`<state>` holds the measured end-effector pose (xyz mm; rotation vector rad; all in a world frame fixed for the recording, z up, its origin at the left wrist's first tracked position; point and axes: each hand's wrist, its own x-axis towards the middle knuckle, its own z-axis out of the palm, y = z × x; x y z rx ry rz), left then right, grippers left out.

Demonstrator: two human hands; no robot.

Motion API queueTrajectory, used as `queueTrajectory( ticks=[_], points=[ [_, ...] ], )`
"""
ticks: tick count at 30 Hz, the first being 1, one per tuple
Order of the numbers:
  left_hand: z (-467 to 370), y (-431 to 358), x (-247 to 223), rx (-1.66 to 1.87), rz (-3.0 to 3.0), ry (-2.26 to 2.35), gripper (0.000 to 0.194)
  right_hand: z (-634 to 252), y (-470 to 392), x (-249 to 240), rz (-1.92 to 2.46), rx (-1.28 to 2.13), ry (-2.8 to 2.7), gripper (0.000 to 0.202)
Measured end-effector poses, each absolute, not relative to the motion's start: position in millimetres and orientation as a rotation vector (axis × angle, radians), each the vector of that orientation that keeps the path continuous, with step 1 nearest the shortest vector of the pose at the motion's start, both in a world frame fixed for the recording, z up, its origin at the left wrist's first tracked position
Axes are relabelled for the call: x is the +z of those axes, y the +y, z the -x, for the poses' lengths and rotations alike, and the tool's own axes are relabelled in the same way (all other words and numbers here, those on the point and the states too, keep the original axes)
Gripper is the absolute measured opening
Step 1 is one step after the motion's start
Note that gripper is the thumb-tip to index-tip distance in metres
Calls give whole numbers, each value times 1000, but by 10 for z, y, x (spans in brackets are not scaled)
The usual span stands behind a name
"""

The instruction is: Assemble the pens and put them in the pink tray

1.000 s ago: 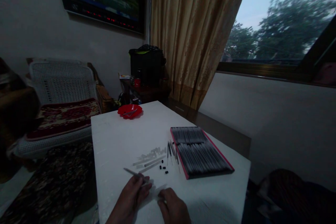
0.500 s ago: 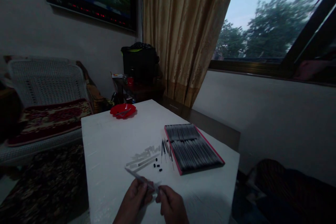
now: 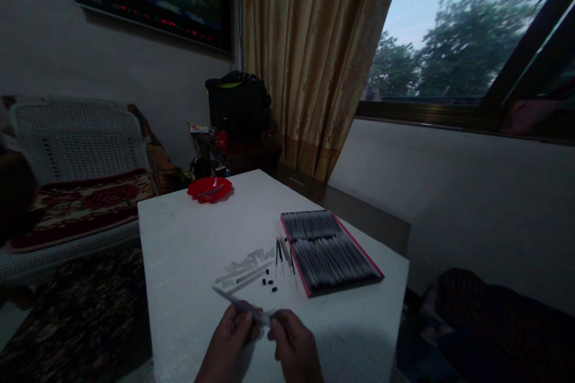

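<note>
Near the front edge of the white table (image 3: 188,239), my left hand (image 3: 234,330) pinches a thin grey strip (image 3: 228,296) that points up and to the left. My right hand (image 3: 290,335) is closed on the other end, where some clear, crumpled material shows between the hands. Just beyond them lie small black caps (image 3: 274,289), pale flat strips (image 3: 249,262) and several thin dark sticks (image 3: 280,249). A pink-edged box (image 3: 332,251), filled with rows of wrapped sticks, lies open to the right.
A red dish (image 3: 210,189) with thin pieces in it sits at the table's far left. Beyond the table stand a white wicker chair (image 3: 76,143) and a dark side table with a black bag (image 3: 238,105). A curtain and window are behind.
My right hand has shifted slightly up, and the clear material between my hands looks more stretched out. The view has moved slightly.
</note>
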<state>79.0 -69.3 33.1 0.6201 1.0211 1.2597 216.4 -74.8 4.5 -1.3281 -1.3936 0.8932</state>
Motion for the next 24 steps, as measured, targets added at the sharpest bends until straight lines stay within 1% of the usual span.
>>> queueTrajectory(
  ticks=[6, 9, 14, 19, 24],
  points=[
    [-838, -717, 271, 1246, -551, 1046, 43, -2216, -720, -48, 1307, 909, -1351, 46],
    [-860, -727, 285, 1262, -489, 1046, 46, -2232, -710, -109, 1267, 949, -1325, 45],
    [-842, -719, 352, 1300, -400, 1039, 52, -2162, -719, -145, 1235, 999, -1236, 50],
    [-796, -720, 411, 1287, -397, 1060, 48, -2126, -719, -99, 1235, 964, -1174, 50],
    [-815, -753, 258, 1166, -418, 929, 43, -2252, -638, 91, 1229, 1044, -1155, 48]
  ],
)
